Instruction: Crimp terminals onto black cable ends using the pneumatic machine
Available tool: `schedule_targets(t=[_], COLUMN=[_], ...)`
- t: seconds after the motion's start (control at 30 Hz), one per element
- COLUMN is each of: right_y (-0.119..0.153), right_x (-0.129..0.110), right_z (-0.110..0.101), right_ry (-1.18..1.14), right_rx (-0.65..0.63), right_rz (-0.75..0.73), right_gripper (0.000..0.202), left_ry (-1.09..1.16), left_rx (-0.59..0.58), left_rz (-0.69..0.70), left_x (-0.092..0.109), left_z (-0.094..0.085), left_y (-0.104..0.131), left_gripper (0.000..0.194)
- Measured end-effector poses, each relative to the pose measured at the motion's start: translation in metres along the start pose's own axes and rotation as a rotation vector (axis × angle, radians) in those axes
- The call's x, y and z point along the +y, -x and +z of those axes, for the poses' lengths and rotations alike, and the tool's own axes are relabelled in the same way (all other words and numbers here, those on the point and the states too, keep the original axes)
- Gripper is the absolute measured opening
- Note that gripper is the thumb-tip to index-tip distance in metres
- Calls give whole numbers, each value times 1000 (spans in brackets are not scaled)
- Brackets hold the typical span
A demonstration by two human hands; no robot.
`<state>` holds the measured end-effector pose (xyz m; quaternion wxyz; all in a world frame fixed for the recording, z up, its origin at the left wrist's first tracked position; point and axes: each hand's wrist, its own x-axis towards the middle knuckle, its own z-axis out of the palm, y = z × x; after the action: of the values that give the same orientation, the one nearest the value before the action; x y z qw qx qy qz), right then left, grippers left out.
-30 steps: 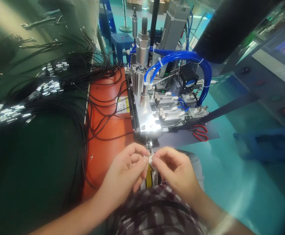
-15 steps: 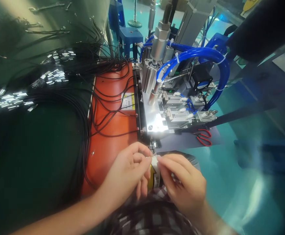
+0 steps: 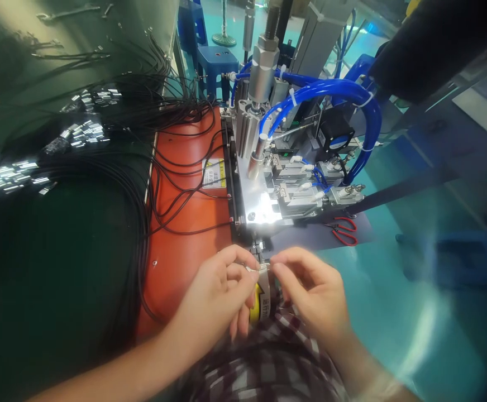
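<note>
Thumb and fingers of my left hand (image 3: 220, 290) are pinched on thin, pale wires (image 3: 264, 267), whose short ends stick out to the right. At those ends, the thumb and forefinger of my right hand (image 3: 316, 293) close on a wire tip. Both hands are held in front of the metal press machine (image 3: 264, 190), above my checkered clothing. Whatever the left hand's curled fingers cover is hidden. Behind the wires shows a yellow and white label (image 3: 262, 301).
Black cables (image 3: 185, 190) cross the orange-red surface (image 3: 180, 262) at the left. Bundles with shiny metal ends (image 3: 86, 131) lie on the dark green table (image 3: 80, 268). Blue hoses (image 3: 331, 89) arch over the machine. Red-handled snips (image 3: 346, 230) lie at its right; a blue stool (image 3: 218, 61) stands behind.
My right hand has turned, its fingers more raised and bent, still at the wire ends. My left hand has kept its pinch. The surroundings have shifted slightly left in view.
</note>
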<state>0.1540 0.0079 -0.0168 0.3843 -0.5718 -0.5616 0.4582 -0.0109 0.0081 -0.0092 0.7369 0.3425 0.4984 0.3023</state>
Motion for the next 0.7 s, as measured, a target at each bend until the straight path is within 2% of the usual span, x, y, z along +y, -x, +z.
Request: schedule_targets(t=[0.1, 0.2, 0.5, 0.7], right_y=[-6, -10, -15, -12], right_x=[-7, -12, -5, 2], right_z=[-2, -3, -12, -6], right_ry=[-147, -230, -384, -492], right_rx=[-107, -187, -340, -291], right_rz=[176, 255, 353, 330], right_gripper=[10, 12, 13, 16], left_ry=[-45, -89, -114, -53], left_rx=[8, 3, 2, -45], left_rz=[-10, 8, 64, 82], left_x=[1, 0, 0, 4], left_z=[1, 1, 1, 2], left_y=[1, 2, 5, 6], left_gripper=[19, 18, 13, 15])
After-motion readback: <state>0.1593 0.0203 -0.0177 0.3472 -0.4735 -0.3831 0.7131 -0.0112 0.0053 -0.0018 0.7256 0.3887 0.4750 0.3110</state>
